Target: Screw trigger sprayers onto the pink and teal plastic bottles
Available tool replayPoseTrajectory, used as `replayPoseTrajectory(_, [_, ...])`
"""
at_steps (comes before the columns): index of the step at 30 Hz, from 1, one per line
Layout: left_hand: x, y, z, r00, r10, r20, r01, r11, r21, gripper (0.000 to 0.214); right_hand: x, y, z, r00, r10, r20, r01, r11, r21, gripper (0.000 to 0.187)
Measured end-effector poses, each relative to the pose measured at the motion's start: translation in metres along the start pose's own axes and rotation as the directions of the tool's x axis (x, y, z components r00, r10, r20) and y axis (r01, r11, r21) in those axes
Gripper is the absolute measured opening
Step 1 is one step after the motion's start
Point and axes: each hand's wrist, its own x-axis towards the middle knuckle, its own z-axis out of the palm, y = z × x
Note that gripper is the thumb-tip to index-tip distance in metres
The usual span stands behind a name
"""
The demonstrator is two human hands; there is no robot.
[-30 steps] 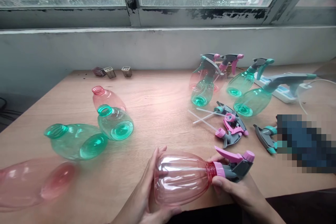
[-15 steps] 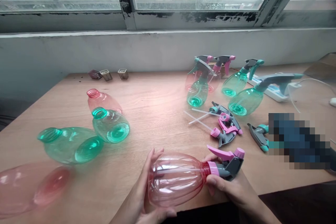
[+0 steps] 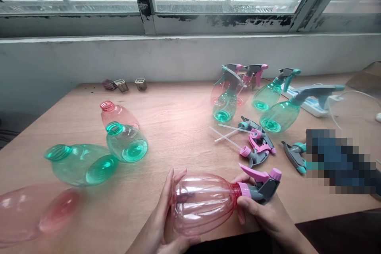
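Between my hands a clear red spray bottle (image 3: 205, 204) lies sideways above the table's near edge, its base to the left. A grey and pink trigger head (image 3: 264, 188) sits on its neck with the trigger facing up. My left hand (image 3: 163, 222) wraps round the base, thumb below and fingers behind. At the neck, my right hand (image 3: 262, 212) grips the pink collar with the thumb in front; the other fingers are partly hidden behind. Beyond the right hand lie several loose trigger heads (image 3: 257, 154) with thin tubes.
On the left lie headless bottles: a green one (image 3: 80, 164), a smaller-looking green one (image 3: 126, 143), a red one (image 3: 119, 115) and a blurred red one (image 3: 29, 214). Bottles with heads (image 3: 279, 115) stand back right by a power strip (image 3: 315, 107). Another trigger head (image 3: 294, 156) lies beside a pixelated patch.
The bottle and both hands have shifted slightly right, and the pink trigger has turned a little. My grip on base and collar stays the same.
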Motion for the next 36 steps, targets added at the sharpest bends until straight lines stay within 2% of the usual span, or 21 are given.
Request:
replayPoseTrajectory(3, [0.001, 0.000, -0.002, 1.000, 0.007, 0.005, -0.007, 1.000, 0.030, 0.090, 0.000, 0.000, 0.000, 1.000, 0.003, -0.004, -0.003, 1.000, -0.002, 0.042])
replayPoseTrajectory(6, [0.003, -0.001, -0.002, 1.000, -0.001, 0.002, 0.001, 1.000, 0.020, 0.091, 0.000, -0.001, 0.001, 1.000, -0.002, -0.017, 0.002, 1.000, 0.003, 0.043])
replayPoseTrajectory(12, [0.004, -0.001, 0.003, 0.998, 0.038, -0.059, -0.036, 0.999, 0.039, 0.088, 0.000, -0.003, 0.003, 0.999, -0.006, -0.054, 0.006, 1.000, 0.011, 0.043])
replayPoseTrajectory(16, [0.002, 0.003, -0.001, 0.999, 0.050, -0.002, -0.050, 0.997, 0.064, 0.103, 0.000, -0.002, 0.003, 0.999, -0.011, -0.045, 0.012, 1.000, 0.023, 0.042])
replayPoseTrajectory(20, [0.002, 0.004, -0.007, 0.997, 0.047, 0.062, -0.047, 0.999, -0.004, 0.100, 0.001, -0.001, 0.002, 0.999, -0.002, -0.033, 0.002, 1.000, 0.010, 0.043])
replayPoseTrajectory(23, [0.003, 0.003, -0.007, 0.997, 0.046, 0.057, -0.046, 0.999, -0.006, 0.095, 0.001, -0.001, 0.002, 0.999, 0.003, -0.032, -0.003, 1.000, 0.000, 0.045])
replayPoseTrajectory(29, [0.006, 0.000, -0.004, 0.999, 0.040, 0.007, -0.040, 0.999, -0.006, 0.096, 0.002, -0.001, 0.002, 0.999, -0.002, -0.038, 0.002, 1.000, -0.012, 0.047])
replayPoseTrajectory(36, [0.006, -0.011, -0.007, 1.000, 0.008, 0.011, -0.008, 0.999, -0.032, 0.099, 0.002, 0.000, 0.003, 0.999, 0.006, -0.044, -0.005, 1.000, 0.020, 0.048])
